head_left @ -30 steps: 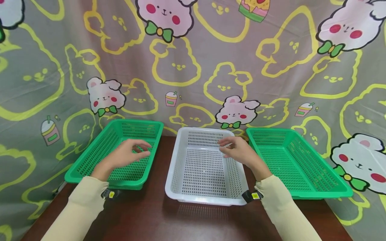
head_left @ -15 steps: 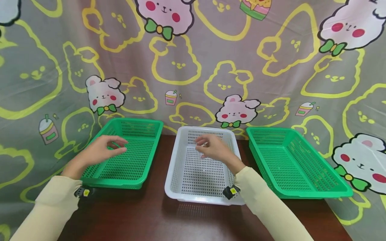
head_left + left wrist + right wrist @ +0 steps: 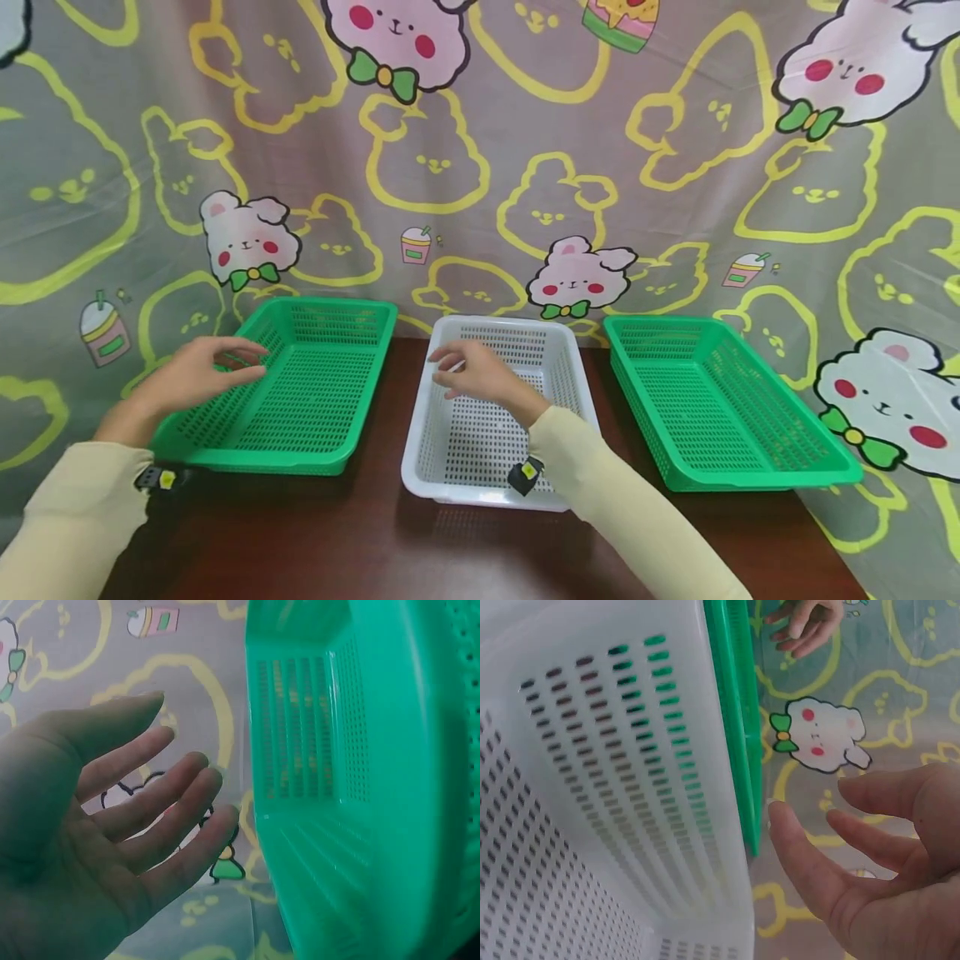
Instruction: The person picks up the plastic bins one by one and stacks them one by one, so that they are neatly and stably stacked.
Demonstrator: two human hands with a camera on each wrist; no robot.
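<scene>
My left hand (image 3: 197, 375) hovers over the left side of the left green basket (image 3: 300, 458), fingers loosely bent and holding nothing. In the left wrist view its fingers spread apart beside the green basket's wall. Above the white basket (image 3: 495, 497), toward its left rim, hangs my right hand (image 3: 480, 373), also with nothing in it. The right wrist view has its thumb and fingers relaxed and parted, apart from the white basket's slotted wall (image 3: 622, 750). Both baskets are rectangular plastic with perforated floors, and no items show inside them.
A second green basket (image 3: 738, 482) stands to the right of the white one. All three sit on a dark reddish-brown table (image 3: 360, 542). Behind them hangs a grey curtain (image 3: 465, 192) printed with rabbits and yellow outlines.
Both hands have moved left: the left hand from the middle of the left green basket to its left side, the right hand across the white basket from right to left. The baskets have stayed put.
</scene>
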